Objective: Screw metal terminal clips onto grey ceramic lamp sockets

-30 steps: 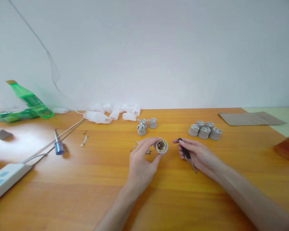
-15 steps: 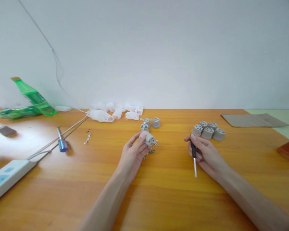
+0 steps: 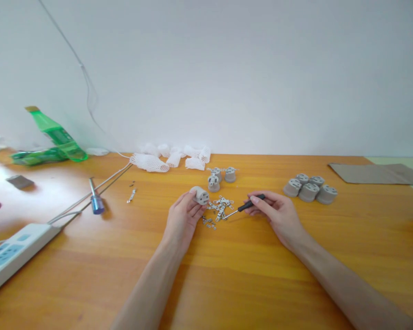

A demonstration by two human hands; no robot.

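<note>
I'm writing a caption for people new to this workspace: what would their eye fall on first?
Probably the bright green bottle, tilted near the wall on the left. Next, at the centre, the left hand holds a grey socket, while the right hand points a black screwdriver at small metal strips on the table. To the right, five more grey sockets stand clustered together.
</note>
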